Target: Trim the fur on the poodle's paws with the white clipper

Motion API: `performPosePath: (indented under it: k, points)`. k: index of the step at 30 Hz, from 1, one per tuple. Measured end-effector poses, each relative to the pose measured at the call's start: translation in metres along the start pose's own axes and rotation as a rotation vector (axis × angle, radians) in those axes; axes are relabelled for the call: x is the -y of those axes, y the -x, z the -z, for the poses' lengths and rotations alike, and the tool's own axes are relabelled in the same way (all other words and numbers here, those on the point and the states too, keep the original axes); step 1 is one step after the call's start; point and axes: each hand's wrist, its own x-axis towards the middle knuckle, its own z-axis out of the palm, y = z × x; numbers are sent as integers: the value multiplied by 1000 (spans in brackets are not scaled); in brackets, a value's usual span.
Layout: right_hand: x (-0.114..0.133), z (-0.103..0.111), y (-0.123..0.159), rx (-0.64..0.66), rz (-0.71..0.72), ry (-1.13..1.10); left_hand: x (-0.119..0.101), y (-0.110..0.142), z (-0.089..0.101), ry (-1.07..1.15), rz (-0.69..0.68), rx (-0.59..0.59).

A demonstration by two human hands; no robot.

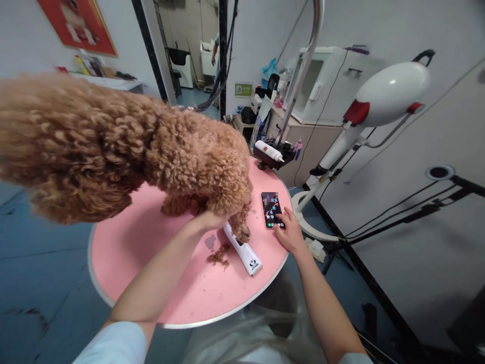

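Observation:
A curly brown poodle [113, 141] stands on a round pink grooming table [151, 253]. My left hand [210, 221] is wrapped around the dog's leg just above its paw. A white hair clipper [243, 250] lies on the table beside that paw, with a small clump of cut fur [219, 256] next to it. My right hand [290, 231] rests on the table with a finger touching the screen of a black phone [272, 209]. The phone lies flat near the table's right edge and its screen is lit.
A white stand dryer [379, 101] on a wheeled base stands to the right. A metal grooming arm [303, 71] rises from the table's far edge, with a small tray of bottles [271, 151]. A cabinet with clutter stands behind. A person shows in the far doorway.

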Motion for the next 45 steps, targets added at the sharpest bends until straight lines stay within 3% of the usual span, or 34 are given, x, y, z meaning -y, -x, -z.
performPosePath:
  k: [10, 21, 45]
  points:
    - [-6, -8, -15, -57, -100, 25, -1, 1, 1, 7, -72, -5]
    - [-6, -4, -12, 33, -51, 41, -11, 5, 2, 9, -38, -11]
    - [-10, -11, -8, -121, -91, -57, 2, 0, 5, 70, -37, -60]
